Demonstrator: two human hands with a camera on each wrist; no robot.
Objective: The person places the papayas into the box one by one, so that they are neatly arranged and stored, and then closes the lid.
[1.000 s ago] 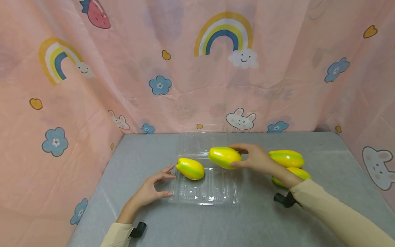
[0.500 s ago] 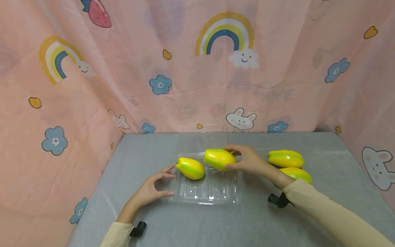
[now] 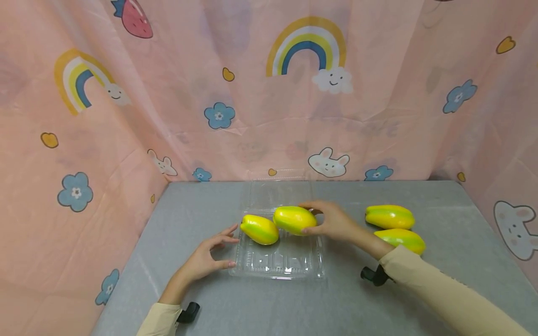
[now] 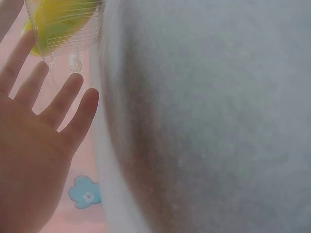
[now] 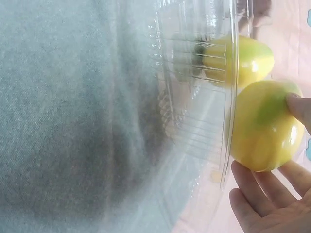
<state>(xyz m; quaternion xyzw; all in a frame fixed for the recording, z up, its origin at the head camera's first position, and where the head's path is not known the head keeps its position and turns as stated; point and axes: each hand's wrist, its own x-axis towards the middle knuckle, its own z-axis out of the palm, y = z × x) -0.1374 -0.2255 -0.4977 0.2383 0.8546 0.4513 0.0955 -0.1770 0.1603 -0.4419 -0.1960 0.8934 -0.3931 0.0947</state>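
In the head view, a clear plastic clamshell box [image 3: 277, 274] lies with its lid tipped back on the grey table. One yellow-green papaya [image 3: 259, 229] rests in the left back part of the box. My right hand [image 3: 336, 223] grips a second papaya [image 3: 294, 220] between thumb and fingers, over the back right of the box and close beside the first. The right wrist view shows this held papaya [image 5: 266, 126] near the box's rim. My left hand [image 3: 207, 255] is at the box's left side, fingers spread and relaxed; whether they touch its wall is hard to tell.
Two more papayas lie on the right of the table, one [image 3: 390, 217] behind the other [image 3: 401, 240], near my right forearm. The see-through lid [image 3: 279, 193] reaches toward the pink printed curtain [image 3: 269, 116] at the back.
My right hand has carried its papaya left and slightly toward me, closer to the papaya in the box. My left hand stays where it was.
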